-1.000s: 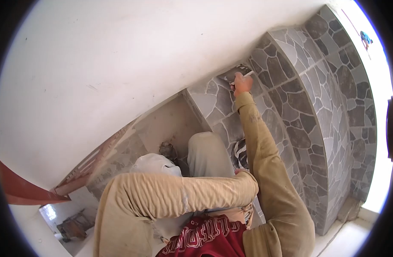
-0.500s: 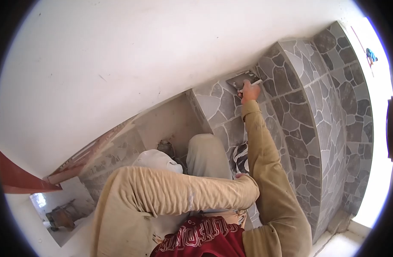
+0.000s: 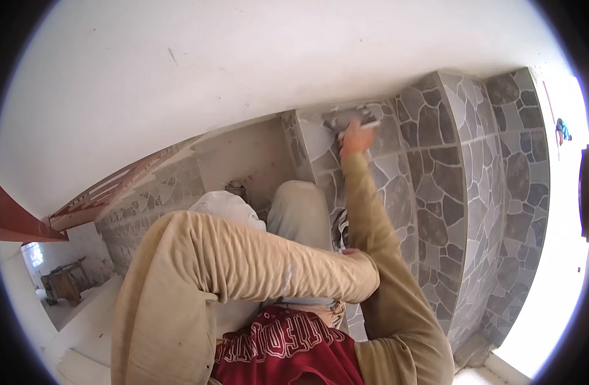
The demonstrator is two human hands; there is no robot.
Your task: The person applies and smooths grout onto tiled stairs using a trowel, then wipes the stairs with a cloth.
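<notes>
Here the right hand [image 3: 355, 138] grips a flat grey metal trowel [image 3: 353, 119] pressed against the grey stone-patterned tiled step [image 3: 397, 186] just above it; left hand hidden.

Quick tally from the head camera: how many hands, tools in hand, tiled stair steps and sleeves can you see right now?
Hands: 1, the right hand; the left hand is hidden behind its sleeve.
Tools in hand: 1, a flat grey trowel.
Stone-pattern tiled steps: 3 in view.
Beige sleeves: 2.
Total: 7.
</notes>
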